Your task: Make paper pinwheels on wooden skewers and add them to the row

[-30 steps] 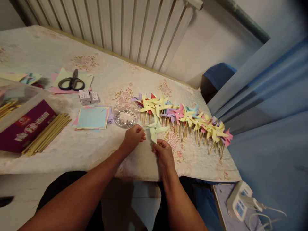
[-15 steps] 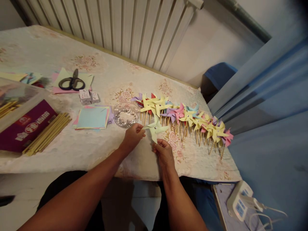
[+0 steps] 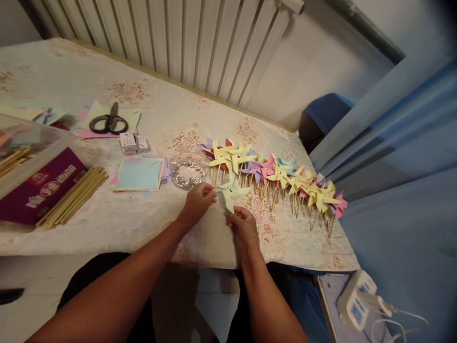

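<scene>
A pale green paper pinwheel with a silver pin at its centre is held up over the near side of the table. My left hand pinches the tip of its left blade. Below it, my right hand has its fingers closed at the pinwheel's lower end; whether a stick is in them is hidden. Just behind lies a row of finished pinwheels in yellow, pink, purple and blue on sticks. A clear round dish of silver pins sits left of the pinwheel.
On the flowered tablecloth lie square coloured papers, small white boxes and scissors on more paper. Wooden sticks rest against a clear bin at the left. A power strip is at the lower right.
The view has shifted very slightly, so the table items appear a little further right. Both hands keep the same hold on the green pinwheel.
</scene>
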`<state>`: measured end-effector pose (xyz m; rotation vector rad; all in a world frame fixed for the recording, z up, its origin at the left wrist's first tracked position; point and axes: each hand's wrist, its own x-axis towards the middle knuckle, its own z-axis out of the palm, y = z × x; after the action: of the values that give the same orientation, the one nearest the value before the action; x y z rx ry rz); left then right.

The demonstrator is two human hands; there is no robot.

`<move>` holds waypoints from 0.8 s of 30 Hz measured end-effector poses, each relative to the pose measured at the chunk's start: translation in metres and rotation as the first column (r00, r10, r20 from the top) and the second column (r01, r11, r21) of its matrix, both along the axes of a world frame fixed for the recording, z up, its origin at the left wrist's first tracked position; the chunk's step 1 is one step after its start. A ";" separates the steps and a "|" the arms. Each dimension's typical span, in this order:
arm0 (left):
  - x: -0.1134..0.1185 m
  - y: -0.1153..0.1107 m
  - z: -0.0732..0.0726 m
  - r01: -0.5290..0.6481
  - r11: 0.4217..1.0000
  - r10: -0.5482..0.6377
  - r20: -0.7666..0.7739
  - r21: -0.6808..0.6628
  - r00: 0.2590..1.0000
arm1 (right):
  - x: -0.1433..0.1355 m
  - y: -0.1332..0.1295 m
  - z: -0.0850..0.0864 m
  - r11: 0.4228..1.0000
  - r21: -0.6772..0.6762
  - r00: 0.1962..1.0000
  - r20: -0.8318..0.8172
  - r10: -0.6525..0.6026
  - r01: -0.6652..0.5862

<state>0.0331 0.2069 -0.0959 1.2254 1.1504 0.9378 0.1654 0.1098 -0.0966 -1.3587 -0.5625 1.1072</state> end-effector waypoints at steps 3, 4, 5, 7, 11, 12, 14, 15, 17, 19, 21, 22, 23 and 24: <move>0.000 0.000 0.002 0.007 1.000 -0.007 -0.001 -0.001 1.000 | 0.000 0.000 -0.001 1.000 0.001 1.000 0.020 0.002 -0.002; 0.000 0.000 0.002 0.008 1.000 -0.008 0.000 -0.004 1.000 | 0.000 0.000 -0.001 1.000 0.004 1.000 0.023 0.004 -0.004; 0.000 0.000 0.003 0.006 1.000 -0.006 0.001 -0.006 1.000 | 0.000 0.000 -0.001 1.000 0.007 1.000 0.023 0.006 -0.006; 0.000 -0.001 0.004 0.002 1.000 -0.002 0.003 -0.006 1.000 | 0.000 0.000 -0.001 1.000 0.009 1.000 0.023 0.007 -0.007; 0.000 -0.002 0.004 -0.003 1.000 0.003 -0.004 0.005 1.000 | 0.001 -0.001 -0.002 1.000 0.005 1.000 0.029 0.010 -0.010; 0.001 -0.002 0.004 -0.003 1.000 0.003 -0.006 0.007 1.000 | 0.001 -0.001 -0.002 1.000 0.003 1.000 0.029 0.012 -0.012; 0.001 -0.002 0.003 -0.004 1.000 0.004 -0.011 0.009 1.000 | 0.001 -0.001 -0.003 1.000 0.000 1.000 0.026 0.015 -0.015; 0.001 -0.002 0.003 -0.004 1.000 0.004 -0.011 0.009 1.000 | 0.002 -0.001 -0.003 1.000 -0.001 1.000 0.023 0.017 -0.017; 0.001 -0.002 0.002 -0.003 1.000 0.003 -0.011 0.006 1.000 | 0.002 -0.001 -0.003 1.000 -0.001 1.000 0.016 0.019 -0.019; 0.001 -0.002 0.002 -0.001 1.000 0.001 -0.010 0.005 1.000 | 0.001 -0.001 -0.003 1.000 -0.002 1.000 0.013 0.015 -0.015; 0.001 -0.002 0.003 0.001 1.000 -0.001 -0.010 0.007 1.000 | 0.001 -0.001 -0.003 1.000 0.000 1.000 0.016 0.011 -0.011; 0.001 -0.002 0.003 0.001 1.000 -0.001 -0.006 0.006 1.000 | 0.001 -0.001 -0.003 1.000 0.000 1.000 0.019 0.008 -0.008; 0.001 -0.002 0.003 0.000 1.000 0.000 0.000 0.002 1.000 | 0.001 -0.001 -0.003 1.000 0.000 1.000 0.021 0.007 -0.007; 0.001 -0.001 0.003 0.000 1.000 0.000 0.005 -0.001 1.000 | 0.001 0.000 -0.003 1.000 0.000 1.000 0.024 0.007 -0.007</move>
<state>0.0337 0.2056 -0.0930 1.2215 1.1469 0.9398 0.1664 0.1093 -0.0992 -1.3730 -0.5855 1.0978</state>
